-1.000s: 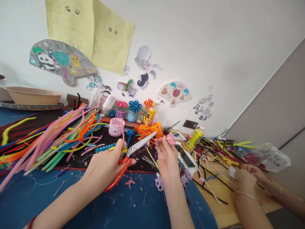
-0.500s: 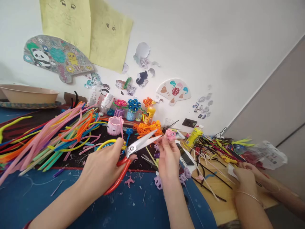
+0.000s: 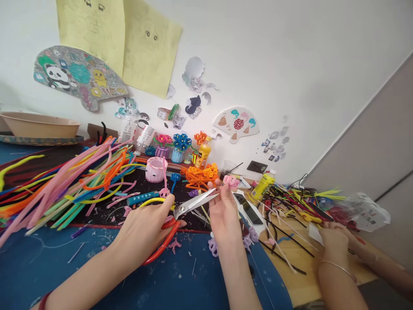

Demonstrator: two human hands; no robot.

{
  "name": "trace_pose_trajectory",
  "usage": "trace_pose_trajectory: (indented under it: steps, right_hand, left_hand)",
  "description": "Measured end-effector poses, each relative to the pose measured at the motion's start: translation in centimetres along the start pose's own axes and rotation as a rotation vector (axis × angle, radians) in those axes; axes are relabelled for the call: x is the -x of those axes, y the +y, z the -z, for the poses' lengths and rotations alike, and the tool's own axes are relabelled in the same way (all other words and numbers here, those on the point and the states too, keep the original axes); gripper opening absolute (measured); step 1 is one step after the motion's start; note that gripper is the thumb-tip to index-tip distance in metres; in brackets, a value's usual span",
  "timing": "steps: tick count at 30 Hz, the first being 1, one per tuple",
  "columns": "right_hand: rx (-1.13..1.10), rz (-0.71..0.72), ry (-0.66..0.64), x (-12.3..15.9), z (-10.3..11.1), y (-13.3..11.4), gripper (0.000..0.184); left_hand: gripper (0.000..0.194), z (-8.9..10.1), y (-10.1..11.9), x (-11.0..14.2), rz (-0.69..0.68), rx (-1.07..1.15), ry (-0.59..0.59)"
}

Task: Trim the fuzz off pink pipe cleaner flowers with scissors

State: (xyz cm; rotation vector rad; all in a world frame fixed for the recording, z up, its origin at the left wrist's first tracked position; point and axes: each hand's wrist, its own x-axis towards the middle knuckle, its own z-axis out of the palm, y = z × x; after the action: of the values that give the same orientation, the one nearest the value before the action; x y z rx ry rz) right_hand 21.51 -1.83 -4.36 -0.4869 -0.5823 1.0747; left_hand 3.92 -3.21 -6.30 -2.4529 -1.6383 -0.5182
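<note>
My left hand [image 3: 146,226] is closed around the scissors [image 3: 195,204], which have one red and one yellow handle. Their blades are parted slightly and point right, the tips reaching my right hand [image 3: 224,211]. Between its thumb and fingers, my right hand pinches a pink pipe-cleaner flower [image 3: 231,181], palm turned toward me. Behind the scissors lies a heap of orange pipe-cleaner pieces [image 3: 201,173]. A pink striped pot [image 3: 156,169] stands beyond my left hand, and a blue flower on a stem [image 3: 174,180] lies beside it. Lilac loops [image 3: 213,246] rest by my right wrist.
Many colored pipe cleaners [image 3: 80,181] spread over the left side. Finished potted flowers [image 3: 181,146] and an orange drink bottle [image 3: 204,153] line the wall. A phone [image 3: 252,212] and a yellow bottle [image 3: 263,185] lie to the right. Another person's hands [image 3: 335,237] work at far right.
The scissors opened wider half a second ago and have since narrowed, with the blades swung slightly lower. The pink flower has shown more, then tilted, in my right hand.
</note>
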Motion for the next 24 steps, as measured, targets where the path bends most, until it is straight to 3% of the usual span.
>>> trace_pose_trajectory:
  steps: [24]
  right_hand:
    - [-0.038, -0.071, 0.072, 0.06, -0.05, 0.10, 0.023]
  left_hand:
    - [0.037, -0.14, 0.24, -0.12, -0.030, -0.015, -0.023]
